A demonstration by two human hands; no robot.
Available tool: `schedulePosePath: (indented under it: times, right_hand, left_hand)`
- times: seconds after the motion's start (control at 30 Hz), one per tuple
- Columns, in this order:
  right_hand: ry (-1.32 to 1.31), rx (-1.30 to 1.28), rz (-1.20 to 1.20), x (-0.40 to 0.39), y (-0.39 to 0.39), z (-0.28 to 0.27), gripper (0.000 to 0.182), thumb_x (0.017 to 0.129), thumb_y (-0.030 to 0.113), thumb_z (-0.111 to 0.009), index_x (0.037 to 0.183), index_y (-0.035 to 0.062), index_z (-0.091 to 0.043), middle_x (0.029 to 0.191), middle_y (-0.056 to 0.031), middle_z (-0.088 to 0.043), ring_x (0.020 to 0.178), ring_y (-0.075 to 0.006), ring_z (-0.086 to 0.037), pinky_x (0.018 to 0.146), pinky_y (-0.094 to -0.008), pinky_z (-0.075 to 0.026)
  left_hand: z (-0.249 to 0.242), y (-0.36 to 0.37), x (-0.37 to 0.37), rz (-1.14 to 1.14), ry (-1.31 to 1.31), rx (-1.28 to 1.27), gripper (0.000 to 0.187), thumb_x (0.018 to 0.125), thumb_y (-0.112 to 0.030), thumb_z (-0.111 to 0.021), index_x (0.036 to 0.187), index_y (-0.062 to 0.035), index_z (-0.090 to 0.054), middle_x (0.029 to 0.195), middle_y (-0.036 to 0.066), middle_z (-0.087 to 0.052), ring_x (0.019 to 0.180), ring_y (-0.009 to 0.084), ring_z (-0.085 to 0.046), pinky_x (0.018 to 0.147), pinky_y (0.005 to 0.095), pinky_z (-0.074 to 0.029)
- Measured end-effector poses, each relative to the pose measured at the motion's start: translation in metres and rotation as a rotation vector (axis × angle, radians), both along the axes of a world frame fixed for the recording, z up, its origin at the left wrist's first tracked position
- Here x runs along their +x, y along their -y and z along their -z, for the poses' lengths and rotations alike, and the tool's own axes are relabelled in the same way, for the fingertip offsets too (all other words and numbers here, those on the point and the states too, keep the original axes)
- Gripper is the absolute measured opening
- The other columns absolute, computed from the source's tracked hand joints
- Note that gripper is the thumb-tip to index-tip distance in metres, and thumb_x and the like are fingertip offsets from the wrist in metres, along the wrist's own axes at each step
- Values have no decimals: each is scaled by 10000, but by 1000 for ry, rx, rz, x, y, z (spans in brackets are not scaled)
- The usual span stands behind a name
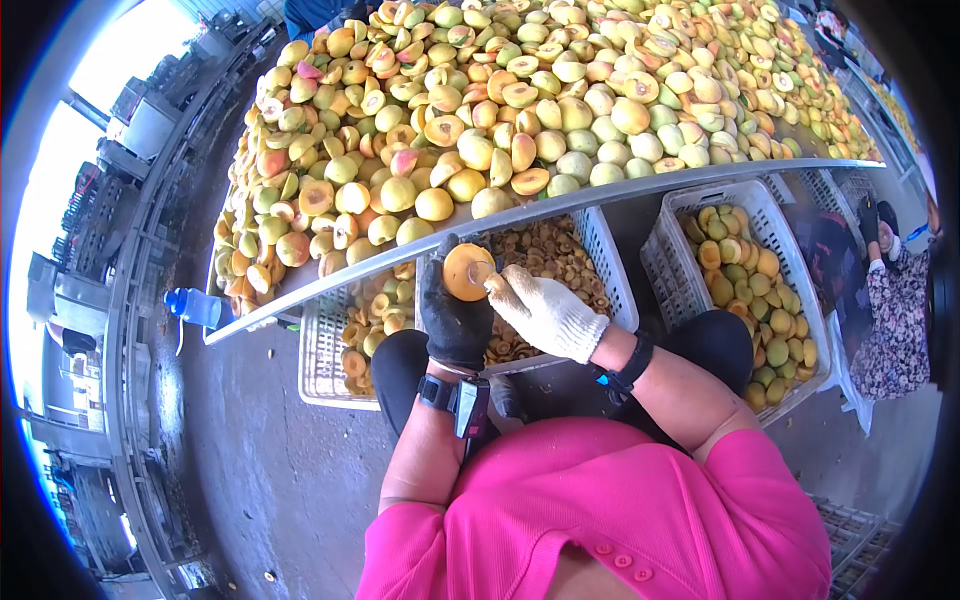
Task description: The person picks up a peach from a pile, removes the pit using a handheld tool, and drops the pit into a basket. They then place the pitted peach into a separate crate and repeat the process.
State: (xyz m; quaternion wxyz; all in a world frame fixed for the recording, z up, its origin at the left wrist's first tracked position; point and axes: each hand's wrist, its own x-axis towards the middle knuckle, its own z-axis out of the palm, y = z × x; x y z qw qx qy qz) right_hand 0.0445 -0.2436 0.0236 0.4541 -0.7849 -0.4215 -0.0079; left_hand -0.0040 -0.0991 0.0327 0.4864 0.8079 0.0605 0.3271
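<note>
Centre frame: halved peach [460, 268], one, clamped in black-gloved left hand [458, 318]; small tool [491, 281], handle mostly hidden, pinched by white-gloved right hand [550, 315], fingertips closed around it.

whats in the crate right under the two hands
Many small brown pieces, perhaps fruit pits, lie in the crate. The left hand, right hand and table edge hide parts, and nothing below the top layer shows.
</note>
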Motion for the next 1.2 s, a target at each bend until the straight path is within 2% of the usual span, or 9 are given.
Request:
schedulePosePath:
  times: [0.17, 0.33, 0.5, 0.57, 0.63, 0.73, 1.0, 1.13, 1.2]
  right_hand:
    - [274, -2, -71, 2, 2, 5, 270, 970, 261, -572, 1042, 7, -518, 742, -223, -596, 659, -410, -624, 557, -502, -481]
    - [144, -25, -48, 0, 2, 4, 297, 968, 274, -577, 1035, -7, -509, 733, -231, -606, 668, -412, -631, 559, -499, -485]
    - [71, -72, -28, -4, 1, 0, 306, 977, 295, -555, 1039, 3, -492, 707, -221, -619, 650, -422, -633, 557, -510, -493]
    - [58, -129, -21, -6, 1, -3, 317, 982, 312, -538, 1043, 6, -485, 706, -223, -627, 644, -425, -635, 559, -514, -498]
    - [46, -176, -30, -4, 2, -6, 336, 986, 335, -520, 1047, 6, -478, 711, -226, -636, 640, -428, -639, 563, -517, -505]
    - [22, -322, -50, 2, 3, -5, 355, 988, 360, -504, 1034, 8, -494, 743, -241, -649, 681, -430, -653, 592, -528, -513]
    - [-57, -389, -98, -9, 1, -11, 363, 983, 380, -508, 1008, 19, -524, 783, -248, -657, 739, -438, -660, 636, -541, -511]
    - [-25, -116, -73, -1, -6, 10, 367, 1001, 375, -480, 1019, 11, -516, 771, -267, -633, 730, -456, -635, 627, -551, -485]
    - [-40, -72, -78, 5, -7, 6, 375, 1014, 369, -461, 1028, -3, -501, 758, -283, -610, 725, -469, -616, 620, -558, -461]
  left_hand:
    - [8, -1, 2, 289, 141, -1129, 487, 876, -11, -685, 1319, 10, -484, 1198, 143, -586, 1063, 221, -618, 902, 340, -536]
    - [55, -19, 2, 86, 50, -114, 459, 958, -1, -593, 1378, -15, -407, 1214, 150, -562, 1083, 221, -598, 931, 357, -533]
    - [31, -6, -1, 245, 69, -678, 486, 981, -65, -585, 1400, 22, -356, 1227, 156, -562, 1091, 227, -591, 948, 361, -521]
    - [29, -9, 0, 236, 34, -587, 487, 988, -103, -586, 1395, 42, -362, 1228, 159, -569, 1091, 228, -591, 949, 360, -514]
    - [31, -17, -1, 156, -37, -55, 497, 995, -156, -590, 1386, 62, -375, 1228, 162, -576, 1090, 228, -591, 952, 362, -506]
    - [40, -36, 4, 286, -110, -105, 496, 993, -317, -579, 1353, 0, -458, 1222, 149, -590, 1108, 264, -586, 984, 348, -462]
    - [13, -84, 13, 566, -426, 672, 516, 876, -155, -704, 1327, -32, -484, 1182, 171, -632, 1057, 337, -626, 918, 400, -500]
    - [-33, -46, -3, 492, -368, 15, 432, 960, -278, -633, 1277, -21, -492, 1118, 133, -626, 1050, 195, -609, 883, 357, -530]
    - [9, -40, 3, 396, -171, -519, 424, 958, -260, -639, 1274, -27, -479, 1121, 120, -623, 1024, 192, -617, 853, 335, -541]
